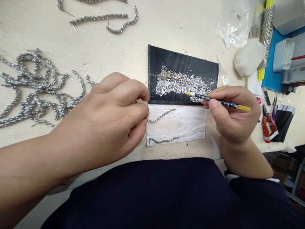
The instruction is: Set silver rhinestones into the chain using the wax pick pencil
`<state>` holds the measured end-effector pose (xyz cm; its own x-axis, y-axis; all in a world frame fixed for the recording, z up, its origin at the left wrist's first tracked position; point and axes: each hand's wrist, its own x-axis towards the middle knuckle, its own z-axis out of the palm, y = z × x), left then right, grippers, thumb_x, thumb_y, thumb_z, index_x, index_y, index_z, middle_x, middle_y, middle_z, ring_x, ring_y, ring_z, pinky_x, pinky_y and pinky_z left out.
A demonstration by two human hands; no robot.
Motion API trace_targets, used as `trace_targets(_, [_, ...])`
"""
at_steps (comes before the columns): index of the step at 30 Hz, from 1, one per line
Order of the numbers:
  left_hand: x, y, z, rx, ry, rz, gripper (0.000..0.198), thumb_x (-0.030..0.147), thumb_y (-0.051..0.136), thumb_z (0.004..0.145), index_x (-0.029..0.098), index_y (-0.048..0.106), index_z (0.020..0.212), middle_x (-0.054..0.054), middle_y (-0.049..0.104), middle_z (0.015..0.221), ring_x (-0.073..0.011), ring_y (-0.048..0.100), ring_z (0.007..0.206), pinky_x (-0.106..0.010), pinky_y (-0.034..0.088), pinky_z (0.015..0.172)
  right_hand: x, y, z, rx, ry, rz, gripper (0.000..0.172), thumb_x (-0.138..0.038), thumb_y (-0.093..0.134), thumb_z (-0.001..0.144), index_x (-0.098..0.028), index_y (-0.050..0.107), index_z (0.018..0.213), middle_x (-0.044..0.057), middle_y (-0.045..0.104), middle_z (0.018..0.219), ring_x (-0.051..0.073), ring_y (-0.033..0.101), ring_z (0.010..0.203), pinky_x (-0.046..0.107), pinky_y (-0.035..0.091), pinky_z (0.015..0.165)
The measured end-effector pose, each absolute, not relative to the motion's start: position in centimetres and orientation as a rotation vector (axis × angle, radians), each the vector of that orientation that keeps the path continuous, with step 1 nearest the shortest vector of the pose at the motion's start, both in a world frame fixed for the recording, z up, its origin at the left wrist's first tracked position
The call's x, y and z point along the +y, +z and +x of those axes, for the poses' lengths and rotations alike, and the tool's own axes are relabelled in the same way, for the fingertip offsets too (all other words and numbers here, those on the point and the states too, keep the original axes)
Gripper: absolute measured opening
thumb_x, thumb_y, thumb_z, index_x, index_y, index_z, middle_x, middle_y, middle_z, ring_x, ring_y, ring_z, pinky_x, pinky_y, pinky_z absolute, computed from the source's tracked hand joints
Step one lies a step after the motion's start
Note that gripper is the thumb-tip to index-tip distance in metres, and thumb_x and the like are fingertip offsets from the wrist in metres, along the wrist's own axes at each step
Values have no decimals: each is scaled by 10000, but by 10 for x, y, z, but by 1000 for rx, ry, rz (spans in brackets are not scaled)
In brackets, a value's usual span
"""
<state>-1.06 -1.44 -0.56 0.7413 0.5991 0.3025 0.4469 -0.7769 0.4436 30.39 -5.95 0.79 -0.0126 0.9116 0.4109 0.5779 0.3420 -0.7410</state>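
Note:
My right hand (234, 113) grips a dark patterned pencil-like stick (222, 102) with yellow ends. Its tip touches or hovers just over many tiny silvery rhinestones (176, 86), spread on a ridged black tray (181, 58). Closed in a pinch, my left hand (114, 114) is beside the tray's lower left corner; what its fingertips hold is mostly hidden. Below the tray lies a white sheet (188, 124). A thin sparkly strand (163, 116) on it runs up to the left fingers, and a second strand (164, 140) lies nearer my body.
A heap of sparkly strands (38, 86) covers the left of the table, with more strands (100, 18) at the back. To the right are a white lump (250, 57), a clear plastic bag (234, 22), red-handled pliers (269, 125) and a white box (283, 54).

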Motion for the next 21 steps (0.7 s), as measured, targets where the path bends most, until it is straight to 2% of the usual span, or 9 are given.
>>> trace_targets(6, [-15, -8, -11, 837, 599, 2586, 282, 283, 458, 1106, 206, 625, 892, -24, 582, 1171, -229, 586, 1143, -484, 591, 956, -59, 9, 303, -1713, 503, -1356, 75, -227, 827, 982, -267, 849, 1042, 23, 831, 932, 201, 788, 779, 371, 632, 684])
trace_targets(12, [-15, -10, -11, 826, 602, 2564, 275, 281, 452, 1094, 209, 618, 887, -5, 570, 1171, -213, 591, 1141, -485, 586, 953, -59, 9, 301, -1707, 529, -1337, 141, -185, 815, 959, -291, 845, 1047, 21, 831, 943, 208, 782, 776, 384, 624, 678])
trace_targets(21, [-15, -10, -9, 853, 563, 2528, 249, 299, 425, 1079, 230, 603, 919, 20, 553, 1199, -202, 596, 1203, -496, 587, 1010, -57, 24, 297, -2044, 786, -990, 262, -62, 775, 916, -231, 785, 1116, 37, 820, 925, 185, 790, 842, 315, 682, 735])
